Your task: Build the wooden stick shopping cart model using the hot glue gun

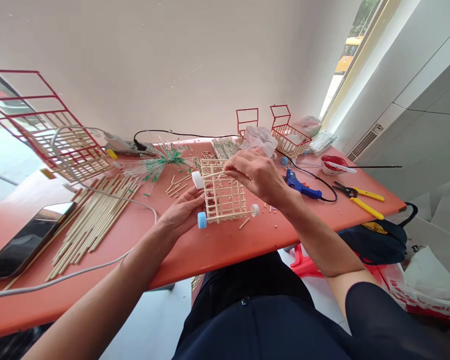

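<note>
A small cart made of wooden sticks (230, 196) is held tilted above the table, its grid underside towards me. My left hand (183, 211) grips its left side, fingers partly hidden behind the frame. With closed fingertips, my right hand (261, 176) pinches the right end of the upper axle stick (214, 175); whether a cap is inside that pinch is hidden. Bottle caps serve as wheels: a white cap (197, 180) at upper left, a blue cap (202, 220) at lower left and another white cap (255, 210) at lower right.
On the orange table (195, 255) lie wooden sticks (93, 225), a phone (26, 242), a blue glue gun (302, 185), yellow-handled pliers (365, 201) and a red paint cup (333, 164). Red-trimmed stick carts (290, 137) stand behind. A white cable (78, 272) crosses the left side.
</note>
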Tool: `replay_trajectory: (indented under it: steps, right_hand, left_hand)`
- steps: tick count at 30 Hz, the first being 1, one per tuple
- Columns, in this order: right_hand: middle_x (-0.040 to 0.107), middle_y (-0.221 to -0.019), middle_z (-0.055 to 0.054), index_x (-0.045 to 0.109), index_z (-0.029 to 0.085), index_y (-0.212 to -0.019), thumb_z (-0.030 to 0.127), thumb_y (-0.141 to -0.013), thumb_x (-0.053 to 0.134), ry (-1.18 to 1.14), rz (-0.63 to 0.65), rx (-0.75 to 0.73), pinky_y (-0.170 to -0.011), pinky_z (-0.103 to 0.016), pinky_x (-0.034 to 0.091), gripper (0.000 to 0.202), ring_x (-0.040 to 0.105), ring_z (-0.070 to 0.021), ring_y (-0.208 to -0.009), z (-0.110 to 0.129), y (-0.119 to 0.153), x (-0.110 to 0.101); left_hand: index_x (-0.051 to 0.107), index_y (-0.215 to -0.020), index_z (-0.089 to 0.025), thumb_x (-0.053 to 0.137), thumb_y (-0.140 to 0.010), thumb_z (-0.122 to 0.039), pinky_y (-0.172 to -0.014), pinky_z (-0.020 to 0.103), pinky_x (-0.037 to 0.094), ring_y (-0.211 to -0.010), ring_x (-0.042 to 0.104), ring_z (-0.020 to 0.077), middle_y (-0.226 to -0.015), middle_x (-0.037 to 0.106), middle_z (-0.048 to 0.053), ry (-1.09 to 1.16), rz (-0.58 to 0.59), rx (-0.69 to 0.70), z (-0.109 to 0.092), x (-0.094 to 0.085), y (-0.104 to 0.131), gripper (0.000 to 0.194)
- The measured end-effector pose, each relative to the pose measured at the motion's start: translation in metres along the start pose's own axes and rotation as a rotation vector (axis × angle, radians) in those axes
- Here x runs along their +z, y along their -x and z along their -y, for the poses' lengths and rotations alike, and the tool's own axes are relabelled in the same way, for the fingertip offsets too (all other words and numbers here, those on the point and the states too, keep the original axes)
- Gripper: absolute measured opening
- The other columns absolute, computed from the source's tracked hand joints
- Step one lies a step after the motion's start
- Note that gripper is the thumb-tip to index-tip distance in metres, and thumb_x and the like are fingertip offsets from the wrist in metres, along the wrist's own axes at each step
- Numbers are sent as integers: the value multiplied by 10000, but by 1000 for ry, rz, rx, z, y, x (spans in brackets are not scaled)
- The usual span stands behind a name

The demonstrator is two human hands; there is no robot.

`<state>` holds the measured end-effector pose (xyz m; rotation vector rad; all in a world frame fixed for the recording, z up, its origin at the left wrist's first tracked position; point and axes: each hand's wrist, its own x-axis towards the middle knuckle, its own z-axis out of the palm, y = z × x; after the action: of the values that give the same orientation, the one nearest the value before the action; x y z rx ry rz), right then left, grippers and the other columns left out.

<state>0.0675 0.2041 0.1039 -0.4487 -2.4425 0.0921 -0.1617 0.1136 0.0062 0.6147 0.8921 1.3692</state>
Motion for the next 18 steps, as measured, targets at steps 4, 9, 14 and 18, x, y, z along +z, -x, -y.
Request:
replay_trajectory:
  steps: [4, 9, 14, 18]
  right_hand:
    - [802, -1075, -79, 716, 188, -1063, 263, -1151, 572, -28, 21, 28, -1022, -401, 388, 185, 690, -233, -1008, 3, -7, 0]
    - [805, -1082, -77, 714, 184, -1053, 237, -1133, 599, -65, 38, 57, -991, -395, 385, 150, 689, -239, -1004, 5, -9, 3]
    - [791, -1057, -78, 713, 177, -1054, 234, -1132, 581, -86, 82, 56, -943, -372, 396, 163, 658, -207, -931, 1, -17, 5]
    - [748, -975, -58, 708, 177, -1009, 214, -1108, 586, -115, 102, 58, -866, -342, 394, 162, 604, -184, -868, -2, -27, 5]
  left_hand:
    - [797, -1110, -176, 995, -719, -105, -904, 385, 705, -824, 802, 194, -1006, 841, 62, -15, 36, -7, 0, -7, -1, 444]
    - [826, -1062, -181, 1090, -622, -213, -785, 338, 712, -689, 754, 161, -850, 812, 25, -22, 51, 10, 0, -8, 1, 514]
    - [831, -1030, -154, 1100, -629, -298, -683, 296, 684, -666, 751, 173, -879, 835, 74, -119, 39, 56, -1, -7, -1, 504]
    - [830, -1061, -147, 1084, -656, -343, -723, 351, 706, -702, 793, 223, -904, 848, 107, -184, 31, 73, -1, -8, -3, 516]
